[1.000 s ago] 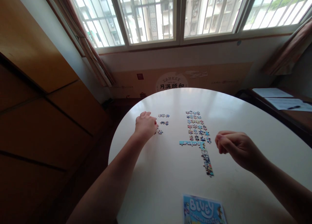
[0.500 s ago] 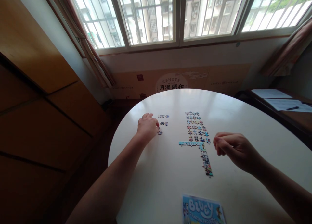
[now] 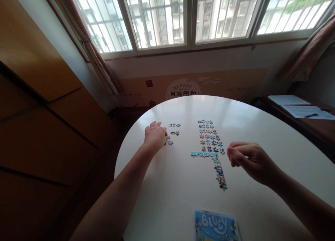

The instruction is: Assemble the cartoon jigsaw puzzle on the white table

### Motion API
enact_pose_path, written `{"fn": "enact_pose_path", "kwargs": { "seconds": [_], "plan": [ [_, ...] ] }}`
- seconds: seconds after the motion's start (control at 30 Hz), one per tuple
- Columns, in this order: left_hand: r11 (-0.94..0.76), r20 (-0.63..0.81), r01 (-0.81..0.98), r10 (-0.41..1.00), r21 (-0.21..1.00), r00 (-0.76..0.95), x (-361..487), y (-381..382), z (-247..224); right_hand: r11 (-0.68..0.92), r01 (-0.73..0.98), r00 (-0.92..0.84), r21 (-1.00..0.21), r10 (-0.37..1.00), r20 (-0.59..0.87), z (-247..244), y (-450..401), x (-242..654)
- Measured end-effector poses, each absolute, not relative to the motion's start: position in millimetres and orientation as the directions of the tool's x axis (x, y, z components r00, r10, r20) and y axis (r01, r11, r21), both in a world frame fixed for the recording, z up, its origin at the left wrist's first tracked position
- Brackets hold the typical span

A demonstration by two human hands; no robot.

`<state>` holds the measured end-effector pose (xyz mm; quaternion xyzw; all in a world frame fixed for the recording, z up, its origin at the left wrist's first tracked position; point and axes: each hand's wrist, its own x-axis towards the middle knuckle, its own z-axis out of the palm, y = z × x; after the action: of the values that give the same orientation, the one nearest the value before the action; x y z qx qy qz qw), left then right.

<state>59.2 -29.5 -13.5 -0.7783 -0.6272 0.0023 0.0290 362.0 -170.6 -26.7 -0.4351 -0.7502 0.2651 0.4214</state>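
On the white round table, my left hand rests beside a small group of loose puzzle pieces. Its thumb and index finger come together near the lowest pieces; the fingertips are partly hidden, and what they hold cannot be made out. My right hand is curled, fingers pressed together, just right of several rows of loose pieces. Anything inside it is too hidden to tell. Joined pieces form a blue horizontal strip and a darker strip running down from its right end.
A blue Bluey box or booklet lies at the near edge of the view. Papers with a pen sit on a dark surface at the right. Wooden cabinets stand at the left, and barred windows are behind the table.
My left hand has shifted slightly left, showing more of the lowest pieces beside it. My right hand keeps its curled shape. The whole view has moved a little.
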Motion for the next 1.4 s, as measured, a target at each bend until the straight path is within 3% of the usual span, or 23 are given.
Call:
{"fn": "enact_pose_path", "kwargs": {
  "seconds": [0.3, 0.47, 0.63, 0.8, 0.97, 1.2, 1.4],
  "plan": [
    [-0.215, 0.029, 0.977, 0.976, 0.001, 0.215, 56, -24, -16, 0.511, 0.441, -0.282, -0.737, 0.859, 0.427, -25, -170, 361],
    [-0.323, 0.133, 0.938, 0.942, 0.125, 0.307, 44, -20, -6, 0.533, 0.460, -0.307, -0.710, 0.846, 0.436, -19, -171, 362],
    [-0.545, 0.384, 0.792, 0.818, 0.276, 0.429, 47, -25, 5, 0.548, 0.498, -0.278, -0.672, 0.835, 0.475, -15, -168, 365],
    [-0.632, 0.318, 0.543, 0.762, 0.553, 0.563, 81, -57, 10, 0.597, 0.561, -0.302, -0.574, 0.793, 0.529, -16, -168, 364],
    [-0.729, 0.314, 0.455, 0.651, 0.511, 0.691, 114, -80, -2, 0.654, 0.620, -0.367, -0.435, 0.731, 0.576, -11, -173, 362],
    [-0.449, 0.195, 0.219, 0.707, 0.866, 0.680, 132, -89, -20, 0.678, 0.677, -0.490, -0.286, 0.705, 0.513, -5, -176, 356],
    [-0.228, 0.067, 0.135, 0.702, 0.964, 0.709, 138, -96, -17, 0.689, 0.715, -0.592, -0.117, 0.686, 0.423, 8, -182, 349]
  ]
}}
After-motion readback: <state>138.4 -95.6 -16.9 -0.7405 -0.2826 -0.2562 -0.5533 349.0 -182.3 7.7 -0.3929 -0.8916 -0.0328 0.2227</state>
